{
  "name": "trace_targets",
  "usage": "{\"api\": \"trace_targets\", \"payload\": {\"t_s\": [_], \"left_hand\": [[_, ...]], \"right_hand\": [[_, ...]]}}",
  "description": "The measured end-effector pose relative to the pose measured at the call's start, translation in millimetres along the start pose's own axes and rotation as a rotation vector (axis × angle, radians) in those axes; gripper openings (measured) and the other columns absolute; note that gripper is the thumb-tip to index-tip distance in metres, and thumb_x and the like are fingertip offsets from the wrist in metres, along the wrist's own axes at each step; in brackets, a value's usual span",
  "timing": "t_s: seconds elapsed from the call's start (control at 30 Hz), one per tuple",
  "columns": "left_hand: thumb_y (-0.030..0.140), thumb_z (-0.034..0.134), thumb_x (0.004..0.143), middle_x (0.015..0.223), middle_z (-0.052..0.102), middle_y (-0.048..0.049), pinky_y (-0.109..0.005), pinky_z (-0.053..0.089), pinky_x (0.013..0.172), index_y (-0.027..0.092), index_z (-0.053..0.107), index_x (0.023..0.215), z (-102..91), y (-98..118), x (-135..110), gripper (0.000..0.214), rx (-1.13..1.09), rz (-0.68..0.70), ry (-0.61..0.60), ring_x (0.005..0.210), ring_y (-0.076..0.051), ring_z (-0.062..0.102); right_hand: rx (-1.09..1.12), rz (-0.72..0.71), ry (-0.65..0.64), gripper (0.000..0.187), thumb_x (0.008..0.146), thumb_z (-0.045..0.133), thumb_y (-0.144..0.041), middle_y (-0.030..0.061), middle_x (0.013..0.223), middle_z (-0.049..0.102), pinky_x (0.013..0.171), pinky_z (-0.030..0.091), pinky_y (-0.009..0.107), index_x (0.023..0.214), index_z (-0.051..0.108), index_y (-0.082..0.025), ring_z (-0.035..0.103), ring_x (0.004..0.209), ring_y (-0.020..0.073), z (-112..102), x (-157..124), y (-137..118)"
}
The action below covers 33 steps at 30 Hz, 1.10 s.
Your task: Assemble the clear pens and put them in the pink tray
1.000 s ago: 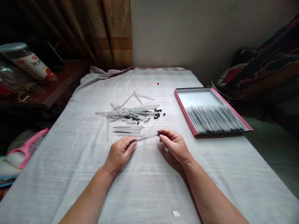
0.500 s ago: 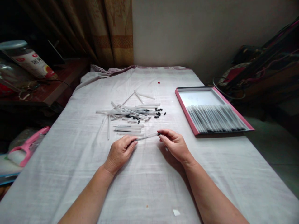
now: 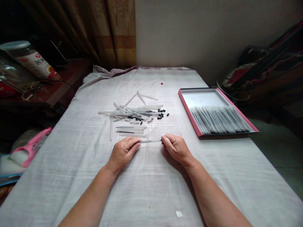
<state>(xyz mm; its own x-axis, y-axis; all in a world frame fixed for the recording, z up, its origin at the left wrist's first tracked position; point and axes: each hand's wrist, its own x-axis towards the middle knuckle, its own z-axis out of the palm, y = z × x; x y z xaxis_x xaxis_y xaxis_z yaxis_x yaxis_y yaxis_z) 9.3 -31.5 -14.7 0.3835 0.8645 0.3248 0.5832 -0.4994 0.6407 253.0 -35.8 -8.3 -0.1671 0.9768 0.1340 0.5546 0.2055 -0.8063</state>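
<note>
The right hand [image 3: 177, 148] has lowered a little and curled over the end of the pen [image 3: 151, 141], mostly hiding its black cap; the pen, slanted before, now runs nearly level

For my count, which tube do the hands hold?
The tube spanning left hand and right hand; the others lie on the cloth or in the pink box.

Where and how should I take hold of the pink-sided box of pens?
Probably by both pink sides, reaching from the near edge: the box lies flat and open-topped, so its raised walls offer a hold. Keep it level; the pens lie toward its near end.
</note>
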Motion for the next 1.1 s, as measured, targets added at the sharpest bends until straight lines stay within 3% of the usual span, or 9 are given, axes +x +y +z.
{"api": "trace_targets", "payload": {"t_s": [0.1, 0.27, 0.37, 0.5, 0.7, 0.8, 0.9, 1.03, 1.1], "left_hand": [[0.028, 0.054, 0.091, 0.092, 0.071, -0.0046, -0.024, 0.052, 0.077, 0.022, 0.07, 0.102, -0.2, -0.3, 0.1, 0.02, -0.009, 0.005, 0.006, 0.085, -0.016, 0.067], [0.026, 0.054, 0.091, 0.091, 0.071, -0.0048, -0.025, 0.052, 0.077, 0.02, 0.069, 0.101, 0.1, -0.8, 0.2, 0.019, -0.012, 0.019, 0.033, 0.085, -0.016, 0.067], [0.026, 0.054, 0.091, 0.091, 0.071, -0.0046, -0.024, 0.052, 0.076, 0.02, 0.069, 0.101, 0.4, -1.0, -0.1, 0.018, -0.009, 0.015, 0.034, 0.084, -0.016, 0.067], [0.026, 0.055, 0.091, 0.092, 0.071, -0.0043, -0.025, 0.052, 0.077, 0.021, 0.069, 0.101, 0.7, -1.3, -0.6, 0.018, -0.009, 0.003, 0.024, 0.085, -0.016, 0.067], [0.026, 0.055, 0.091, 0.091, 0.072, -0.0044, -0.025, 0.053, 0.076, 0.02, 0.069, 0.1, 1.9, -2.6, -0.6, 0.018, 0.0, 0.005, 0.043, 0.084, -0.016, 0.067], [0.027, 0.055, 0.091, 0.09, 0.072, -0.0044, -0.025, 0.053, 0.075, 0.02, 0.069, 0.1, 2.2, -2.6, -0.2, 0.018, -0.003, 0.012, 0.051, 0.083, -0.016, 0.067], [0.027, 0.055, 0.091, 0.09, 0.072, -0.0043, -0.025, 0.053, 0.075, 0.021, 0.069, 0.1, 2.3, -2.6, -0.1, 0.018, -0.005, 0.015, 0.054, 0.083, -0.016, 0.068], [0.026, 0.055, 0.091, 0.091, 0.072, -0.0045, -0.025, 0.053, 0.075, 0.021, 0.069, 0.1, 2.2, -3.0, -0.7, 0.018, -0.009, 0.012, 0.053, 0.083, -0.016, 0.067], [0.026, 0.055, 0.091, 0.091, 0.071, -0.0046, -0.025, 0.053, 0.075, 0.021, 0.069, 0.1, 1.9, -2.9, -0.8, 0.018, -0.005, 0.01, 0.05, 0.083, -0.016, 0.067]], "right_hand": [[0.026, 0.03, -0.012, 0.044, 0.093, 0.039, -0.042, 0.0007, 0.053, 0.058, 0.054, 0.041, 0.024, 0.057, 0.054, -0.021, 0.056, 0.052, 0.0131, 0.6, -0.7, 2.3], [0.169, 0.035, -0.002, 0.021, 0.09, 0.048, -0.034, 0.0019, 0.077, 0.068, 0.059, 0.047, 0.024, 0.096, 0.062, -0.019, 0.061, 0.06, 0.0129, 0.2, -3.8, 4.8], [0.139, -0.02, 0.027, 0.014, 0.088, 0.05, -0.029, 0.0019, 0.076, 0.068, 0.065, 0.047, 0.024, 0.086, 0.061, -0.02, 0.062, 0.068, 0.0139, 0.1, -3.4, 3.3], [0.091, -0.001, 0.001, 0.032, 0.093, 0.043, -0.034, 0.0007, 0.063, 0.063, 0.06, 0.045, 0.024, 0.067, 0.056, -0.02, 0.059, 0.059, 0.0127, 1.1, -2.8, 4.1], [0.167, 0.025, 0.013, 0.018, 0.088, 0.051, -0.03, 0.003, 0.082, 0.068, 0.064, 0.048, 0.025, 0.1, 0.059, -0.02, 0.064, 0.07, 0.0149, 1.0, -4.4, 7.2], [0.143, 0.007, 0.012, 0.014, 0.089, 0.049, -0.029, 0.0026, 0.079, 0.068, 0.067, 0.048, 0.025, 0.089, 0.06, -0.02, 0.065, 0.072, 0.0151, 0.2, -3.8, 5.5], [0.094, 0.007, 0.009, 0.023, 0.092, 0.045, -0.033, 0.0016, 0.071, 0.066, 0.065, 0.047, 0.025, 0.078, 0.058, -0.02, 0.062, 0.066, 0.014, -0.1, -3.6, 4.7], [0.132, 0.021, 0.017, 0.017, 0.089, 0.05, -0.032, 0.0027, 0.081, 0.068, 0.064, 0.048, 0.025, 0.099, 0.059, -0.02, 0.063, 0.069, 0.0146, -0.1, -4.2, 7.3], [0.138, 0.008, 0.009, 0.016, 0.088, 0.051, -0.029, 0.0027, 0.083, 0.068, 0.065, 0.048, 0.025, 0.099, 0.059, -0.02, 0.064, 0.071, 0.0147, -0.1, -4.1, 8.2]]}}
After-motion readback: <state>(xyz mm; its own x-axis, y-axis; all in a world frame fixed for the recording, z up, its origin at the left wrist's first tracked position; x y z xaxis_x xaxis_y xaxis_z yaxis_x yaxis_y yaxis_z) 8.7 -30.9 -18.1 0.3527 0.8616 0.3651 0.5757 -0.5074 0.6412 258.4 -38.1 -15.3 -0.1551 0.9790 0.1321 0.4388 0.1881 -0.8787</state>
